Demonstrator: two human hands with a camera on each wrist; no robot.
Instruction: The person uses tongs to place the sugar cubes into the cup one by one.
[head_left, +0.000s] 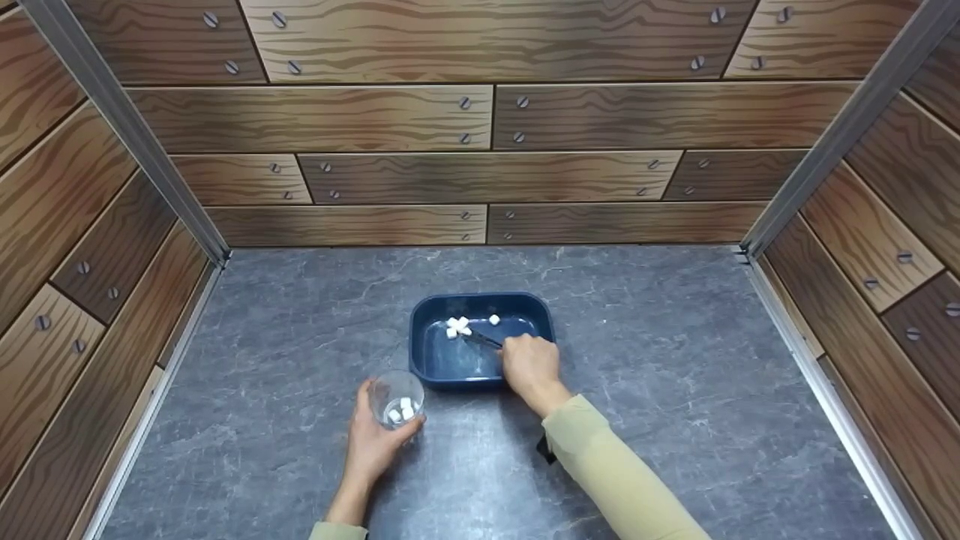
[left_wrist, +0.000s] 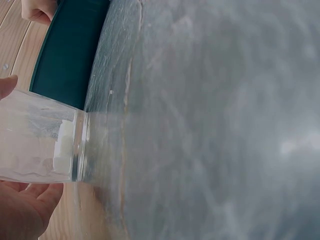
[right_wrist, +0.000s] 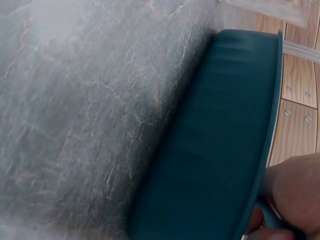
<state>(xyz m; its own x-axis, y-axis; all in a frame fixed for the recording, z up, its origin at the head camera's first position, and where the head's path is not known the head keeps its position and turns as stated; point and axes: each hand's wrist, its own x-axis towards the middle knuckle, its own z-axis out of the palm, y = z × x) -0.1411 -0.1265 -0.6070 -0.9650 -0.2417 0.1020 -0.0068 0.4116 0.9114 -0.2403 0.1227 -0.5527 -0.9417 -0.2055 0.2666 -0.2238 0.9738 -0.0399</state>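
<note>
My left hand [head_left: 373, 442] holds a clear cup [head_left: 386, 381] with thumb and fingers round its sides. Several small white cubes [left_wrist: 63, 147] lie at the bottom of the cup. The cup stands by the near left corner of a dark blue rectangular dish [head_left: 442, 382]. Over the dish's right side, my right hand [head_left: 531, 367] grips dark tongs [head_left: 484, 340], whose tips reach a cluster of white cubes [head_left: 452, 328] in the dish. Another white cube [head_left: 494, 319] lies apart, near the far wall. In the right wrist view, the dish wall [right_wrist: 210, 135] hides the tips and cubes.
The dish and cup are on a grey marbled tabletop [head_left: 285, 330]. Wood-patterned panels [head_left: 390, 225] stand behind and on both sides, with metal strips [head_left: 810, 367] along the corners and side edges.
</note>
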